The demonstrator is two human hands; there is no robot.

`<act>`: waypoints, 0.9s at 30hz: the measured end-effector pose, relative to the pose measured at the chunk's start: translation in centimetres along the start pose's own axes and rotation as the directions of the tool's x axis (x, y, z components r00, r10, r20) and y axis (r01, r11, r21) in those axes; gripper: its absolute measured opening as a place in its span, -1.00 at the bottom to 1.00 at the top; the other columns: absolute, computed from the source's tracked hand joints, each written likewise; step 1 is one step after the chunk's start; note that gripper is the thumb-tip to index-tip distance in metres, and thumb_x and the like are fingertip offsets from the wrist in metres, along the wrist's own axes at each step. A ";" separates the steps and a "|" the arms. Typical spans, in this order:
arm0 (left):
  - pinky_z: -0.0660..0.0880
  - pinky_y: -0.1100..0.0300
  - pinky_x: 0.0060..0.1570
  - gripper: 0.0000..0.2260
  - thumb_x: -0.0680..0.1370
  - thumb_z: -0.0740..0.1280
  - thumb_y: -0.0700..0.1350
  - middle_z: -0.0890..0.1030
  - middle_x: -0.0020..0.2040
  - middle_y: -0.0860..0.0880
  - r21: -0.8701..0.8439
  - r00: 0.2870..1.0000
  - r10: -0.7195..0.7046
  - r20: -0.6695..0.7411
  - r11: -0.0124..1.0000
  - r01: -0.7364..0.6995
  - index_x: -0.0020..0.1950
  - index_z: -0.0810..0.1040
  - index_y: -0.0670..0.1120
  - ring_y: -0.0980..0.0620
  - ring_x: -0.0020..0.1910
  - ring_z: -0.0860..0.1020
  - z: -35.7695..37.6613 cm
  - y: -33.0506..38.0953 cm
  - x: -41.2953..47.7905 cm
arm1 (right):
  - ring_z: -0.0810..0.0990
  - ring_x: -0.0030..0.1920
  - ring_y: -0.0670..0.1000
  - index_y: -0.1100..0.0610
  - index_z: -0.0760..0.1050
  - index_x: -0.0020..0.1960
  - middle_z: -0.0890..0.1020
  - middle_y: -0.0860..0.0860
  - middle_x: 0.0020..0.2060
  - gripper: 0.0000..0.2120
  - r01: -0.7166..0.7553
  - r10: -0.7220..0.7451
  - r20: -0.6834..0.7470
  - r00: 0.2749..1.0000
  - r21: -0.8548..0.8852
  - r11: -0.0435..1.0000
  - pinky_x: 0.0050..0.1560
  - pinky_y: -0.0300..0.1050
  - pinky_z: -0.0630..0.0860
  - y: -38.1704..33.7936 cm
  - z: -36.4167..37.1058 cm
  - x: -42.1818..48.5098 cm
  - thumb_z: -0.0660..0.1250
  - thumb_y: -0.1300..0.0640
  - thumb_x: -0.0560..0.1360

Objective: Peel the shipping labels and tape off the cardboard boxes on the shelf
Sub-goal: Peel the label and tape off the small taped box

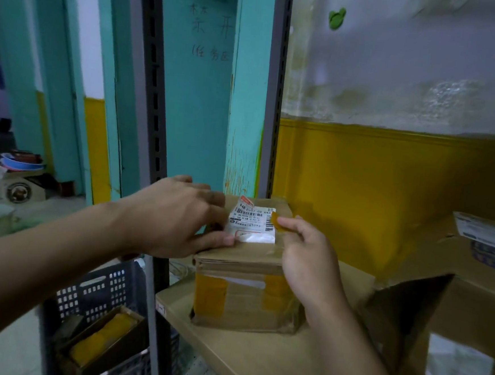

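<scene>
Cardboard, brown and creased, is making up the box (246, 264) you are working on. It is sitting at the left end of the shelf (256, 362), just beside the grey upright (274, 100). A white label (252, 223) is lying on its top, carrying barcodes and a bold number starting "948"; the smaller print is blurring out and I cannot read it. A red patch is showing at the label's top corner.

Your left hand (175, 217) is lying flat on the box's top with fingers straight, the thumb pressing by the label's lower left corner. Your right hand (305, 260) is pinching a yellow piece of tape (274, 220) between thumb and forefinger at the label's right edge. Two yellow strips (209, 295) are running down the box's front.

Faint handwritten Chinese characters are showing on the teal post (197, 94) behind. To your right a bigger box (450, 336) is standing with its own white patch, and a dark crate (98, 294) is sitting below left.
</scene>
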State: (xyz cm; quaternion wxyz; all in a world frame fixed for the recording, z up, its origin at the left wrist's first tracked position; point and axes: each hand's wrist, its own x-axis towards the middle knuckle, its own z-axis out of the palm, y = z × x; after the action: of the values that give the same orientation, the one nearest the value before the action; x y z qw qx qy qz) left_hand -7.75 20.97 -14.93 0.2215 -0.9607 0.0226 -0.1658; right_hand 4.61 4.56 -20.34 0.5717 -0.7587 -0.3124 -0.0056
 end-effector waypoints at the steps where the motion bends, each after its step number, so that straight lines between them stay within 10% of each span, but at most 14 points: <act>1: 0.45 0.16 0.04 -0.38 0.52 -0.24 0.40 0.53 0.10 0.17 0.006 1.000 -0.031 0.000 1.000 0.031 0.18 0.51 0.20 0.15 0.03 0.52 0.0 0.1 -0.2 | 0.24 0.46 -0.11 0.00 0.53 0.29 0.37 -0.09 0.43 -0.67 -0.008 0.008 -0.002 1.000 -0.001 1.000 0.21 -0.35 0.11 0.0 0.0 0.0 0.13 0.21 0.63; 8: 0.36 0.20 -0.30 -0.52 0.56 -0.16 0.32 0.43 -0.16 0.09 -0.043 0.962 -0.272 -0.008 0.961 0.272 -0.01 0.45 0.10 0.11 -0.26 0.48 0.5 1.6 -0.5 | 0.45 0.11 -0.13 -0.07 0.50 0.30 0.52 -0.12 0.24 -0.64 0.007 -0.007 0.003 1.000 0.018 1.000 -0.04 -0.31 0.49 -0.1 0.0 -0.1 0.12 0.22 0.63; 14: 0.38 0.23 -0.29 -0.63 0.62 -0.05 0.19 0.50 -0.22 0.06 -0.244 0.947 -0.318 -0.046 0.923 0.298 -0.08 0.45 0.05 0.12 -0.28 0.48 1.2 1.6 -0.7 | 0.50 0.08 -0.10 -0.11 0.50 0.30 0.51 -0.12 0.25 -0.62 0.058 -0.056 0.028 0.998 -0.056 0.997 -0.35 -0.45 0.38 0.3 -0.1 0.1 0.10 0.23 0.63; 23: 0.60 0.07 -0.01 -0.37 0.39 0.10 0.53 0.63 0.07 0.09 -0.286 0.903 -0.386 0.189 0.858 0.426 0.22 0.51 0.15 0.09 -0.03 0.59 0.1 2.1 -0.2 | 0.52 0.19 0.00 -0.01 0.51 0.30 0.58 -0.03 0.23 -0.70 -0.037 0.038 0.004 0.999 -0.077 0.996 0.16 -0.06 0.46 -1.5 -1.2 2.2 0.21 0.02 0.60; 27: 0.58 0.04 0.00 -0.51 0.45 0.19 0.45 0.56 -0.03 0.07 -0.271 0.880 -0.395 0.263 0.845 0.460 0.09 0.54 0.10 0.07 -0.06 0.54 -0.7 2.3 0.9 | 0.48 0.29 0.11 0.11 0.38 0.41 0.50 0.06 0.33 -0.24 -0.121 0.134 0.023 0.991 -0.290 0.949 0.21 0.01 0.46 -3.3 -1.0 3.6 0.37 -0.34 0.39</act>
State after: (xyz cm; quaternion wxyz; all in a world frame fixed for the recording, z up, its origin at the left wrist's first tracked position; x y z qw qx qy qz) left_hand -7.07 18.50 -15.06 0.0180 -0.9760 -0.1878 -0.1089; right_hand 6.26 5.91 -15.85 0.4474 -0.8523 -0.2708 0.0021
